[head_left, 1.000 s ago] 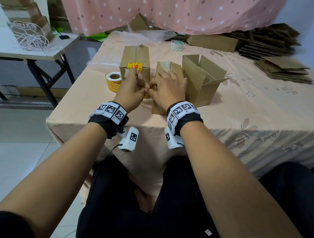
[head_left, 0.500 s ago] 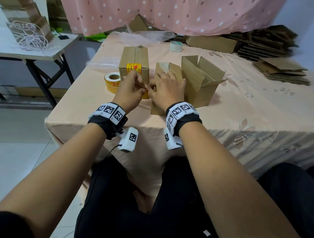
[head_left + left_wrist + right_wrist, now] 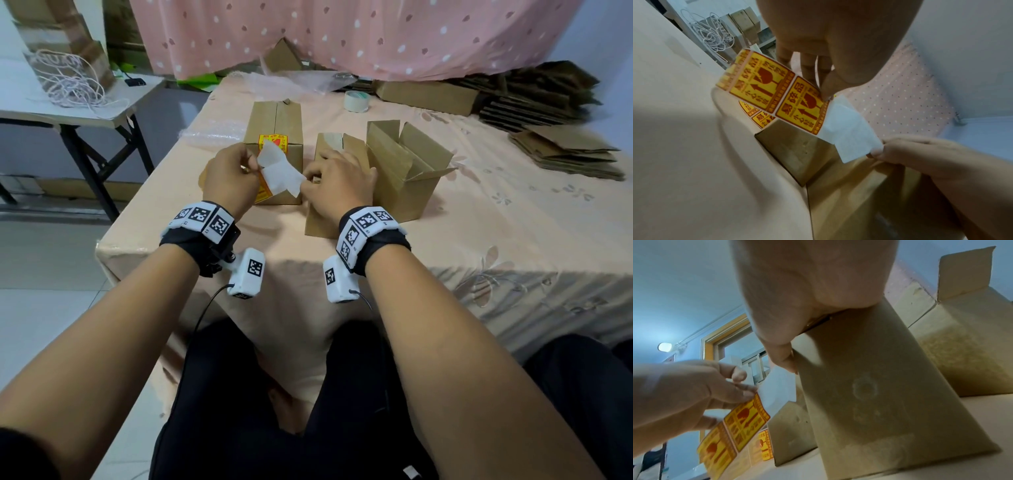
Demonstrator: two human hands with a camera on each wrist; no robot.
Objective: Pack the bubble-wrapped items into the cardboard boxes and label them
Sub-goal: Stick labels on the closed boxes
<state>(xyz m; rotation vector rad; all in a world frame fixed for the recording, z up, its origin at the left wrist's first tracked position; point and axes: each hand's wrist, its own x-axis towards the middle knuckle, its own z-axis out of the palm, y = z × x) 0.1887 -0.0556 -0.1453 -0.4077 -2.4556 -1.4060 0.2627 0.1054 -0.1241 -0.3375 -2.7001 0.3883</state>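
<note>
Peach-clothed table (image 3: pixel 479 219), centre frame: left hand (image 3: pixel 229 178) pinching yellow label strip (image 3: pixel 777 95), right hand (image 3: pixel 339 185) pinching white backing paper (image 3: pixel 282 174), in front of closed labelled box (image 3: pixel 275 126).

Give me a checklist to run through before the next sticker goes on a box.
1. Sticker strip held by the left hand: ok.
2. White backing paper pinched by the right hand: ok.
3. Sticker fully peeled off the backing: cannot tell.
4. Left box closed and already stickered: ok.
5. Middle box closed for its sticker: cannot tell; the hand covers its top.
6. Right box closed: not ok, flaps open.
</note>
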